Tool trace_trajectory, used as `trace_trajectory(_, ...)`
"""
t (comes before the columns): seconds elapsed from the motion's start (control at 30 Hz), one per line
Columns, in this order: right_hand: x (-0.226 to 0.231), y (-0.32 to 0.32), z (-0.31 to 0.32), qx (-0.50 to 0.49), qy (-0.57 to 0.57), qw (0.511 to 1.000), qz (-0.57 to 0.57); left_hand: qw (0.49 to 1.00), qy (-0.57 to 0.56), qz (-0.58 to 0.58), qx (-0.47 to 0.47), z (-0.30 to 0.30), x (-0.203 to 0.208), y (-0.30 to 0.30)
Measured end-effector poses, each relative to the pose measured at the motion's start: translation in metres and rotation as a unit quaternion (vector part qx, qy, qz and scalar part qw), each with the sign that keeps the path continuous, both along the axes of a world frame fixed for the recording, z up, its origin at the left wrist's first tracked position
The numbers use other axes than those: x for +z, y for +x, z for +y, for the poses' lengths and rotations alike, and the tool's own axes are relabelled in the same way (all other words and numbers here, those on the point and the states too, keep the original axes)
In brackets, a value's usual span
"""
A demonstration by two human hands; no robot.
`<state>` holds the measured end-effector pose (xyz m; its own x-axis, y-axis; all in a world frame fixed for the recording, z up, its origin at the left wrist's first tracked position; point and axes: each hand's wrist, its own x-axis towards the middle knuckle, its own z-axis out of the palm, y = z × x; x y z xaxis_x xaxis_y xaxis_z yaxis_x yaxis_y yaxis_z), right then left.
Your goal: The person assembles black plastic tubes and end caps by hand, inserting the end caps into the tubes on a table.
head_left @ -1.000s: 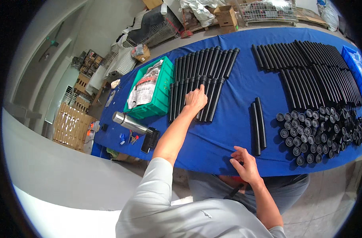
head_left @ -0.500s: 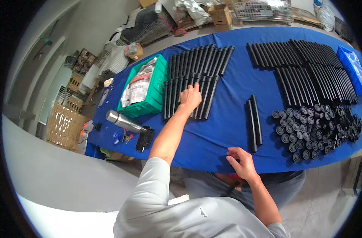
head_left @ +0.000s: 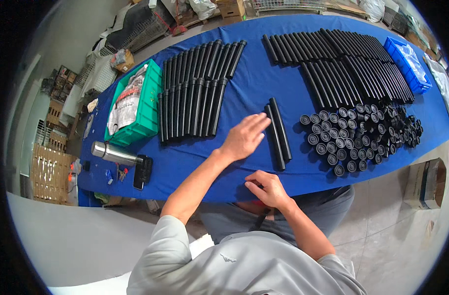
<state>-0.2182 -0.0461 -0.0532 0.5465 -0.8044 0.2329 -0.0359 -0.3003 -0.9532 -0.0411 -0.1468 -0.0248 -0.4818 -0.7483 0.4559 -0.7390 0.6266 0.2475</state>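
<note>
My left hand (head_left: 245, 136) hovers over the blue cloth with its fingers stretched out, holding nothing. Its fingertips are beside the upper part of two loose black tubes (head_left: 278, 133) that lie side by side; whether they touch is unclear. Close to the table's front edge is my right hand (head_left: 267, 189), its fingers loosely bent, thumb a little apart, and nothing visible in it. To the left, black tubes with collared ends (head_left: 197, 105) lie in two rows. Plain black tubes (head_left: 332, 81) fill two rows at the far right, with many round black caps (head_left: 345, 135) in front of them.
A green crate (head_left: 148, 105) with newsprint stands at the left. Before it lie a steel flask (head_left: 115, 153), a black case (head_left: 143, 172) and keys (head_left: 121, 174). A blue bin (head_left: 406, 64) with clear plastic sits at the far right of the blue tablecloth (head_left: 254, 73).
My left hand has left the collared tubes and moved right, to the two loose tubes, its fingers now straighter. My right hand stays near the front edge. The whole view has shifted.
</note>
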Motion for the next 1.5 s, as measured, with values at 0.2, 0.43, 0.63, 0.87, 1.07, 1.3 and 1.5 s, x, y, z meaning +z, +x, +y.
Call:
trace_trajectory(0.2,0.004,0.002,0.002,0.008,-0.003,1.0,-0.009,0.991,-0.048,-0.106,-0.062,0.004,-0.013,-0.006)
trace_trajectory(0.43,0.003,-0.005,0.002,0.009,-0.036,0.999,-0.012,0.963,0.129,0.033,0.234,0.017,-0.012,-0.008)
trace_trajectory(0.63,0.044,-0.022,-0.028,-0.109,-0.248,0.96,0.063,0.967,0.065,0.102,0.224,0.02,-0.032,0.004)
trace_trajectory(0.87,0.062,-0.077,-0.141,-0.21,-0.316,0.779,0.499,0.969,0.054,0.119,0.21,0.016,-0.036,-0.002)
trace_trajectory(1.07,0.041,-0.075,-0.156,-0.169,-0.276,0.751,0.575,0.967,0.026,0.142,0.208,0.016,-0.04,0.0)
trace_trajectory(1.3,0.041,-0.072,-0.156,-0.208,-0.333,0.784,0.481,0.969,0.024,0.123,0.215,0.017,-0.041,-0.002)
trace_trajectory(1.5,0.049,0.004,-0.136,-0.125,-0.269,0.893,0.339,0.958,0.006,0.107,0.264,0.017,-0.047,0.003)
